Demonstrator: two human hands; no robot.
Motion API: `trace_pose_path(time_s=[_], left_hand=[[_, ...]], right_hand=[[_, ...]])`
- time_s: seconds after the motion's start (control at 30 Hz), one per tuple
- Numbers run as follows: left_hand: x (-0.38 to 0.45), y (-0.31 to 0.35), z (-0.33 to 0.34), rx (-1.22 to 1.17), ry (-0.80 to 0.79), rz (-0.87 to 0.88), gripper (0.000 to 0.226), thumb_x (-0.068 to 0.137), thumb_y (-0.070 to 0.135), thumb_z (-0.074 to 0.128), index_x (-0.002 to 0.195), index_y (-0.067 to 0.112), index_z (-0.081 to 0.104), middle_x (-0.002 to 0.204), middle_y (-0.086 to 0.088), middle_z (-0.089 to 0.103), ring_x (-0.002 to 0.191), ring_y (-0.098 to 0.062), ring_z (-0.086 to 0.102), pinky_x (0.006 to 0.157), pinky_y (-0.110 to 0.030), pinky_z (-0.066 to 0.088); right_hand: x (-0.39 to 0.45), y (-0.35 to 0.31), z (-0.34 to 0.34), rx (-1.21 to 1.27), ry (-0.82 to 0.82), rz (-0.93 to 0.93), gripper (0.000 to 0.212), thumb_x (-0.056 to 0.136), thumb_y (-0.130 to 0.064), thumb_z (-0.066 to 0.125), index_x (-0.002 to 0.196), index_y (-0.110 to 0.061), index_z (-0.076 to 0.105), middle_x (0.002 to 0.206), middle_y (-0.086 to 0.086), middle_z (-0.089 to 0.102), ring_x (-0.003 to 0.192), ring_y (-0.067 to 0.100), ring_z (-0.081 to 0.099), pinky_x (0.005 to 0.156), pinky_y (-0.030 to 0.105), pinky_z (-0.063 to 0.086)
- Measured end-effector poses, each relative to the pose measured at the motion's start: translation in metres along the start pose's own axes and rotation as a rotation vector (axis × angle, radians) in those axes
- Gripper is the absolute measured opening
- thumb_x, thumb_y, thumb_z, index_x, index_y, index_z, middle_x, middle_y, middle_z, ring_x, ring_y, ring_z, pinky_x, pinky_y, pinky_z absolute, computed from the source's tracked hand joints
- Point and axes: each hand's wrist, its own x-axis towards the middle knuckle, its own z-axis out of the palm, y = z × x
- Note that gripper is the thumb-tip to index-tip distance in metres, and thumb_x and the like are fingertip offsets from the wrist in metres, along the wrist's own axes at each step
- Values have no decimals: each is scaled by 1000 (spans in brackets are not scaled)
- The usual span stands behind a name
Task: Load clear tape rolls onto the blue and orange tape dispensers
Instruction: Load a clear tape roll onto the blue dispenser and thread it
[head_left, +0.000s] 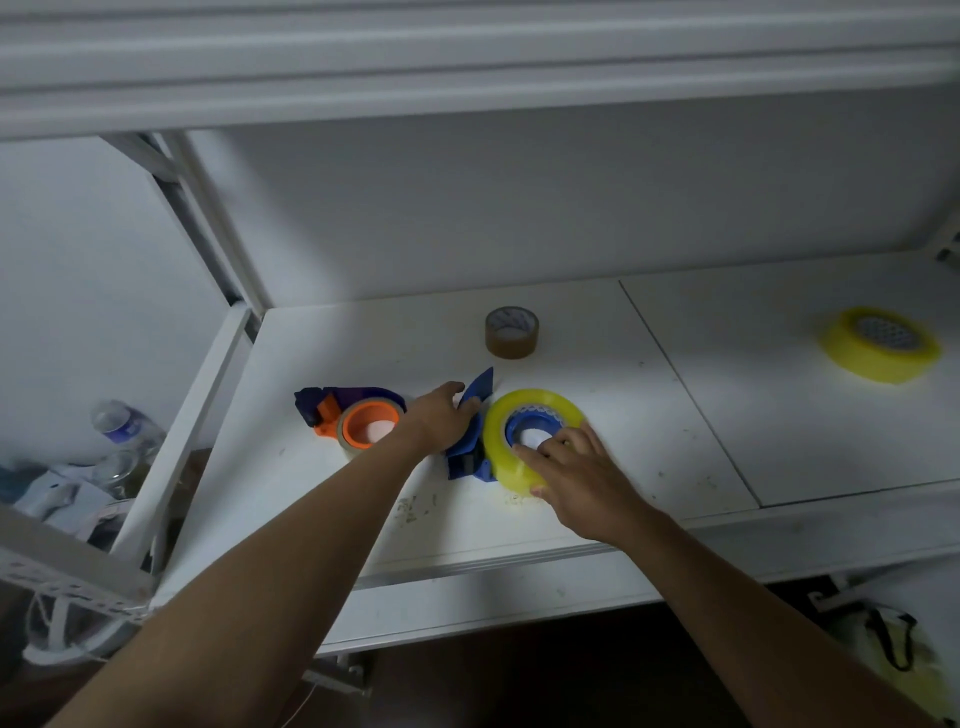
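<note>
A yellowish clear tape roll (524, 436) lies flat on the white shelf (597, 395), seated around the round hub of the blue dispenser (475, 415), whose hub shows through the roll's middle. The right hand (576, 475) lies over the near side of this roll, fingers spread and bent on its top and thumb at its outer edge, grasping it. The left hand (441, 415) rests on the blue dispenser's body just left of the roll, fingers curled over the blue handle, holding it down.

Just left of that hand lies the orange dispenser (353, 415), with a thin roll (345, 436) around its orange hub.

Farther back on the shelf stands a brown roll (511, 332). Well to the right lies another yellow roll (880, 344). Below the shelf at far left lie plastic bottles (122, 423) among clutter.
</note>
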Motion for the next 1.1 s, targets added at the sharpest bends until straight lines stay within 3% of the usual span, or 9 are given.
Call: trace_pose_path(time_s=[0.17, 0.23, 0.33, 0.57, 0.63, 0.73, 0.83, 0.97, 1.1], left_hand=[[4, -1, -3, 102, 86, -7, 44, 98, 37, 42, 134, 11, 43, 125, -20, 59, 107, -37, 58, 84, -39, 49], [7, -3, -4, 11, 171, -62, 43, 97, 36, 43, 128, 5, 43, 116, -24, 61, 97, -39, 62, 77, -38, 52], [6, -7, -3, -108, 174, -108, 53, 96, 41, 45, 137, 10, 34, 114, -23, 62, 91, -40, 65, 79, -46, 57], [-9, -6, 9, -119, 104, 24, 54, 99, 32, 45, 148, 17, 27, 136, -16, 52, 117, -34, 54, 96, -42, 47], [-18, -9, 13, -43, 273, 94, 49, 98, 29, 46, 144, 16, 36, 135, -18, 48, 114, -37, 54, 93, -43, 47], [-43, -11, 27, -11, 478, 341, 30, 89, 23, 47, 112, 11, 62, 106, -12, 58, 95, -30, 56, 77, -38, 48], [-65, -14, 55, 75, 336, 461, 35, 82, 36, 42, 97, 13, 64, 94, -4, 59, 88, -23, 55, 71, -38, 49], [-70, -18, 83, 78, 238, 338, 39, 87, 39, 58, 114, 11, 58, 108, -6, 58, 98, -22, 55, 78, -29, 43], [-72, -16, 97, 43, 235, 281, 35, 90, 43, 58, 104, 12, 58, 102, -4, 60, 90, -22, 57, 71, -29, 41]], right_hand=[[-2, -1, 5, 29, 34, 38, 57, 82, -36, 71, 132, -22, 50, 109, -1, 65, 106, 30, 54, 103, 53, 38], [-1, -1, 3, 73, 32, 110, 54, 88, -39, 63, 137, -22, 48, 118, 0, 62, 114, 31, 50, 108, 52, 30], [1, -2, 3, 137, -6, 195, 54, 94, -44, 52, 143, -27, 39, 132, -3, 54, 126, 28, 39, 113, 47, 19], [3, -4, 1, 164, -56, 208, 55, 95, -52, 45, 145, -30, 35, 137, -7, 50, 130, 21, 33, 117, 43, 10], [3, 0, 0, 185, -79, 192, 58, 94, -54, 45, 145, -30, 34, 137, -7, 50, 132, 19, 33, 118, 43, 8], [3, 10, -3, 218, -105, 145, 69, 90, -59, 50, 147, -24, 33, 139, -2, 49, 135, 20, 34, 119, 43, 11], [2, 19, -5, 216, -103, 119, 72, 86, -53, 58, 145, -19, 37, 143, 3, 46, 136, 23, 35, 118, 38, 13], [3, 18, -5, 180, -178, 114, 68, 84, -49, 55, 144, -22, 39, 145, 1, 41, 141, 20, 28, 119, 40, 3], [6, 15, -9, 144, -222, 126, 60, 91, -46, 53, 145, -24, 35, 145, -2, 42, 139, 18, 29, 119, 40, 1]])
